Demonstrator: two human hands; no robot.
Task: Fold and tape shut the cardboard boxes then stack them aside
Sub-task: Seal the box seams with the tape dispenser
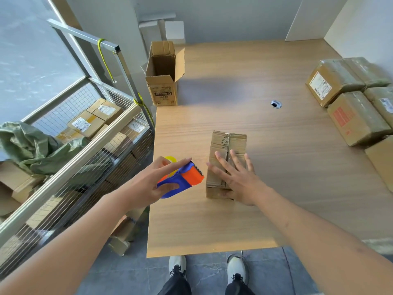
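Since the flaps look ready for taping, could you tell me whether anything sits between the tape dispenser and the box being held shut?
Nothing visible does. The left hand holds the tape dispenser just left of the box, with only bare table between them.

Tape dispenser (180, 179): handle partly hidden behind the left hand (148, 186), and its yellow roll (171, 161) mostly covered by the fingers; whether the dispenser touches the table (212, 220) cannot be told. Small cardboard box (227, 162): near end of the flap seam concealed under the spread right hand (238, 179). Taped boxes (348, 99): stack cut off at the right edge, label print too small to read; cartons in the wire cart (89, 124) partly screened by mesh and green sacking (32, 145).
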